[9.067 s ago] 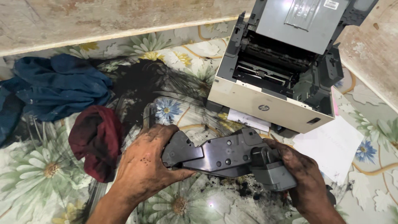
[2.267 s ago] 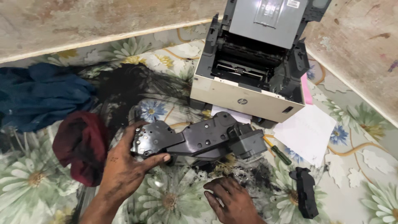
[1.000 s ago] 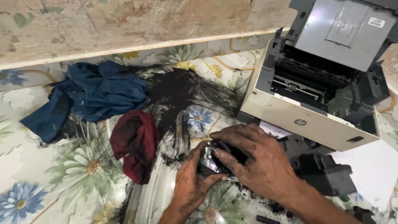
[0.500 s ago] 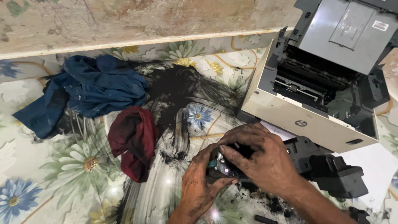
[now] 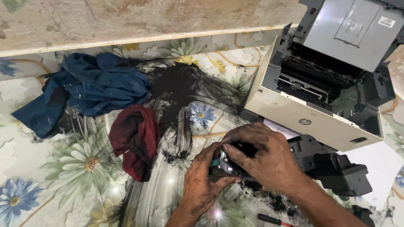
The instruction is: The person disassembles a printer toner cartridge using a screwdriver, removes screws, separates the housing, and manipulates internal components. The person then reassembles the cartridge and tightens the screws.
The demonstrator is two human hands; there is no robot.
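Left hand [image 5: 201, 185] and right hand [image 5: 264, 156] are pinching one end of a black toner cartridge [image 5: 328, 166] | open printer [image 5: 324, 80] is sitting beside | floral floor [image 5: 54, 168] is lying toner-smeared.

By my left hand [image 5: 202, 189] I see a maroon rag [image 5: 136, 141], a blue cloth [image 5: 90, 88], and a black-smeared flowered sheet [image 5: 54, 168].

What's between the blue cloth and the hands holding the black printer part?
In the head view, a dark red cloth lies between the blue cloth and the hands, on toner-smeared flowered sheet.
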